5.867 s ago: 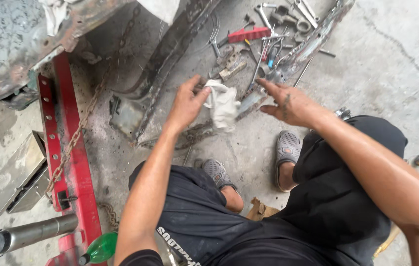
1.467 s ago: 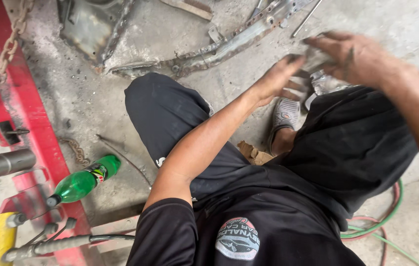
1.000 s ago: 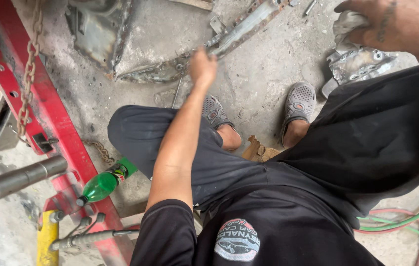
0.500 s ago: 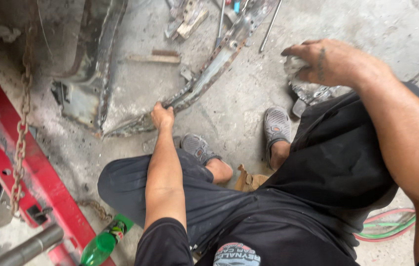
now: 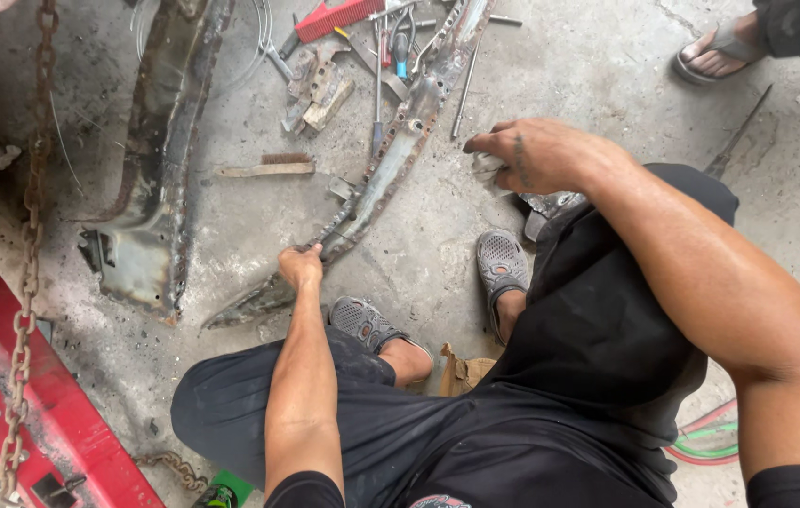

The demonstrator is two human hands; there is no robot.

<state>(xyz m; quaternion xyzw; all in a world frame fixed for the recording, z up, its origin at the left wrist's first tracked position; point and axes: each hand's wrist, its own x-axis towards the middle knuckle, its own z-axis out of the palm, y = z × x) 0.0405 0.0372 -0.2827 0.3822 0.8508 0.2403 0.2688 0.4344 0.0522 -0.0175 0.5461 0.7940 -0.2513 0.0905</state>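
Observation:
A long rusty perforated metal strip [image 5: 391, 160] lies diagonally on the concrete floor. My left hand [image 5: 301, 266] grips it near its lower end, fingers closed around the edge. My right hand [image 5: 527, 153] hovers to the right of the strip, fingers curled over a small whitish rag or object; what it holds is mostly hidden. Beneath that hand a shiny metal part [image 5: 551, 205] rests against my knee. I am squatting, grey shoes [image 5: 502, 264] on the floor.
A larger rusty body panel [image 5: 151, 188] lies to the left. A wire brush [image 5: 264, 167], red-handled tool [image 5: 339, 17], screwdrivers and scrap pieces [image 5: 320, 85] sit at the top. A red frame beam [image 5: 33, 404] with chain [image 5: 31, 235] runs at left. Another person's sandalled foot [image 5: 715, 52] is top right.
My view has tilted up toward the floor. My left hand has closed on the strip's lower end, and my right hand has dropped lower and further left.

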